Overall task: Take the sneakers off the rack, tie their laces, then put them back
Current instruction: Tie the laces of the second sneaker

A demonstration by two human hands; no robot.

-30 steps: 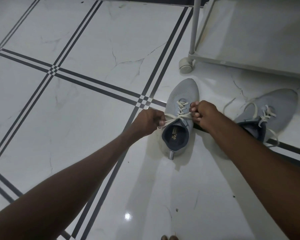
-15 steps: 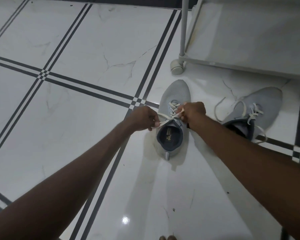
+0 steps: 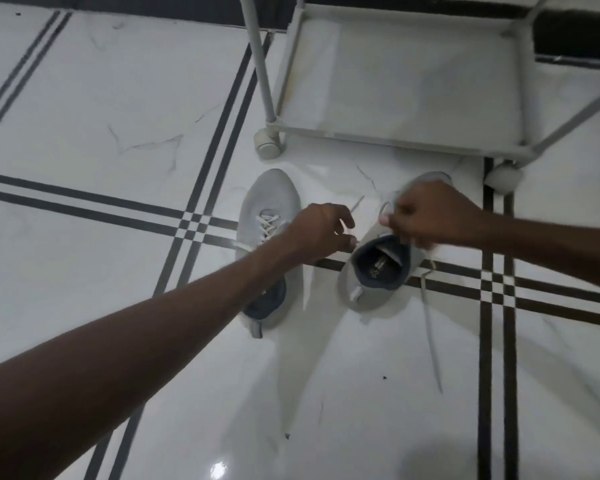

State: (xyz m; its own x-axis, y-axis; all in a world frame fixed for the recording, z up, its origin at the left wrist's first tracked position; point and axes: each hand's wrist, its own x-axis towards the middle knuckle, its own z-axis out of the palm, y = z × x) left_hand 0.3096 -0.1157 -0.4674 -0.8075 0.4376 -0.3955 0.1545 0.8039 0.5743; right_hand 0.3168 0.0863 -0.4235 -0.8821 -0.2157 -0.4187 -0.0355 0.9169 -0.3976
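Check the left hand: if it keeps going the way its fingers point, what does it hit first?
Probably the right sneaker: the left hand points right across the gap toward its collar and the right hand holding a lace there. Depth is unclear.

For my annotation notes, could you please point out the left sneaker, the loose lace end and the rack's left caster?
left sneaker (image 3: 269,194): head view, toe fabric.
loose lace end (image 3: 430,327): head view, mid-strand on floor.
rack's left caster (image 3: 268,144): head view, wheel face.
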